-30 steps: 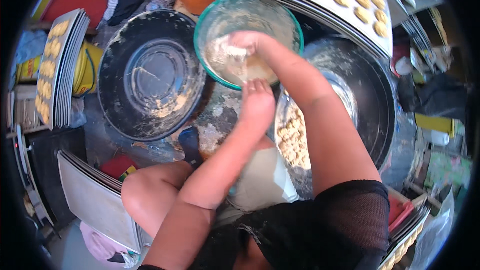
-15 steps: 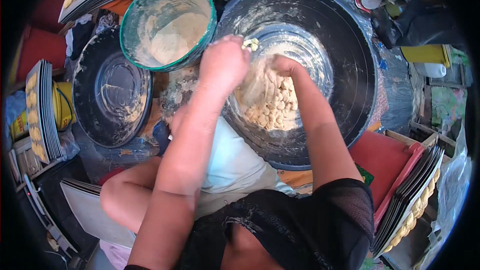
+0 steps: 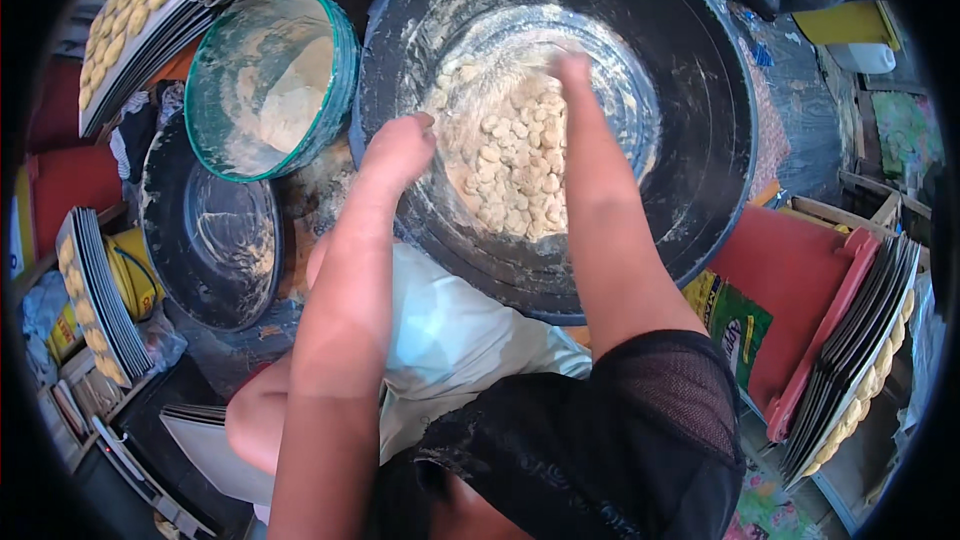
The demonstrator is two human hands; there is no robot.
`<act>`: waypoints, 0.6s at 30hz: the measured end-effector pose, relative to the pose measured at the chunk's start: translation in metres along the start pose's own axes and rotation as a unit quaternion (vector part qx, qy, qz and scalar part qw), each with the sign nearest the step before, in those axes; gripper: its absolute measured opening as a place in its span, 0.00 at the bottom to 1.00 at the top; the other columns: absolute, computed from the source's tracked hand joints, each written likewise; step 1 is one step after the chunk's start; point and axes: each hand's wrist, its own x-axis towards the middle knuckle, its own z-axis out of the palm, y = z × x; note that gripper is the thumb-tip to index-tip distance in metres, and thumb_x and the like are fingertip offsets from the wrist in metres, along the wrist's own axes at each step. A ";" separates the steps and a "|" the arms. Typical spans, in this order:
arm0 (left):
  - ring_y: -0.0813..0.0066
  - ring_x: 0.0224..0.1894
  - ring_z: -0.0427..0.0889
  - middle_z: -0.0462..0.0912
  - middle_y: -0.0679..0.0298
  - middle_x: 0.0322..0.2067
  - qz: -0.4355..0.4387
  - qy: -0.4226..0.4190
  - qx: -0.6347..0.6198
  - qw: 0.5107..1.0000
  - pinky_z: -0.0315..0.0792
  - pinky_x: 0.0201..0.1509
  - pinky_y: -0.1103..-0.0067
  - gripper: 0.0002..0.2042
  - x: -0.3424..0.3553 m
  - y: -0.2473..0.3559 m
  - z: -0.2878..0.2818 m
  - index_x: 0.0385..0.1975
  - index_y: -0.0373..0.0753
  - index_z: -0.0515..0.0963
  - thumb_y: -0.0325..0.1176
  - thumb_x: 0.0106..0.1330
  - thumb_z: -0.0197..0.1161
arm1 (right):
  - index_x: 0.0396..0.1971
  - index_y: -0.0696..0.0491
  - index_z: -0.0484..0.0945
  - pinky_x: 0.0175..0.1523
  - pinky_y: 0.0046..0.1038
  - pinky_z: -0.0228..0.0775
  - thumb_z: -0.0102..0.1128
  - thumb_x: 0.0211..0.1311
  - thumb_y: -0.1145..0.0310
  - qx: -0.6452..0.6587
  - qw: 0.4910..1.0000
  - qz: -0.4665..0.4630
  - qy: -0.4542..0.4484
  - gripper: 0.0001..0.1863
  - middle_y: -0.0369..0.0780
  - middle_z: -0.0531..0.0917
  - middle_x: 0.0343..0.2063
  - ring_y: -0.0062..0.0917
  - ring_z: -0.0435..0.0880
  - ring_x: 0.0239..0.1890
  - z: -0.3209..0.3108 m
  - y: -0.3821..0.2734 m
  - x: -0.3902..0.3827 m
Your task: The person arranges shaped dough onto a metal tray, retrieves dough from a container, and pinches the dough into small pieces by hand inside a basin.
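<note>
Two hands are over the big black basin [image 3: 700, 160], which sits low in front of the seated person, its floor dusted white and heaped with small pale dough pieces [image 3: 510, 165]. The left hand [image 3: 400, 148] hovers at the basin's near-left rim, fingers curled loosely inward; I cannot tell whether it holds flour or a piece, since the back of the hand hides the palm. The right hand [image 3: 572, 70] reaches deeper, fingers pointing down into the far side of the heap and touching the pieces, though the grip itself is too blurred to read. Just beside the basin on the left stands a green-rimmed bowl [image 3: 225, 155] with a mound of flour [image 3: 290, 105] in it, and below that lies an emptier black basin [image 3: 215, 240] with streaks of white. Stacks of dark trays [image 3: 100, 290] carrying shaped pieces lean at the left and right edges. To do this well, I would judge, the pieces want a light tossing from underneath so each gets coated without being squashed, with the flour scattered thinly rather than dumped in one spot.
</note>
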 end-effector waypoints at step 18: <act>0.51 0.49 0.77 0.78 0.45 0.45 0.043 -0.066 -0.021 0.997 0.69 0.54 0.68 0.24 0.030 -0.019 0.028 0.52 0.33 0.73 0.41 0.59 0.60 | 0.65 0.53 0.55 0.57 0.38 0.68 0.58 0.59 0.48 0.087 0.841 0.374 -0.382 0.40 0.49 0.63 0.60 0.40 0.70 0.58 -0.129 0.105 -0.211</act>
